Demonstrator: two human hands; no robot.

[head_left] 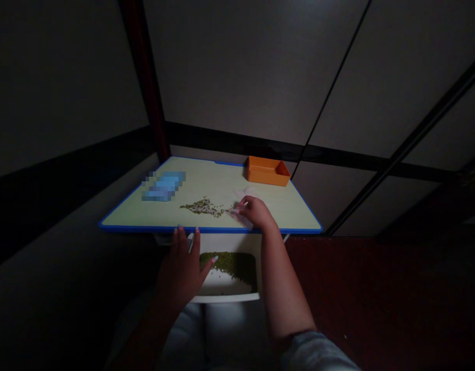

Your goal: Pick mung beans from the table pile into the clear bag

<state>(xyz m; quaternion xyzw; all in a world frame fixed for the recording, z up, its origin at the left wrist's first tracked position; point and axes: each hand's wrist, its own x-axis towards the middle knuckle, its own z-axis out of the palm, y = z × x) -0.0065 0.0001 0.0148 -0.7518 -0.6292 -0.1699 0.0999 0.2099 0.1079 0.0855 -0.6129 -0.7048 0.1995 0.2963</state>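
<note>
the table (pixel 283 208) lay bare right of the right hand (pixel 255 211); an orange box (pixel 267 170) blocked the far edge, a seed pile (pixel 203 207) and blurred blue patch (pixel 163 186) the left.

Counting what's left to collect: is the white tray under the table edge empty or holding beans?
Holding beans: a green layer covers the far part of the white tray; the near part shows bare white.

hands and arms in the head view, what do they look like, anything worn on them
Both are bare, with no gloves. The left hand has long nails painted a pale, light shade, seen at its fingertips. The right hand shows similar pale nails. The right forearm is uncovered up to a light grey sleeve with a ribbed cuff near the elbow. No rings, watch or bracelets can be made out in the dim light.
</note>
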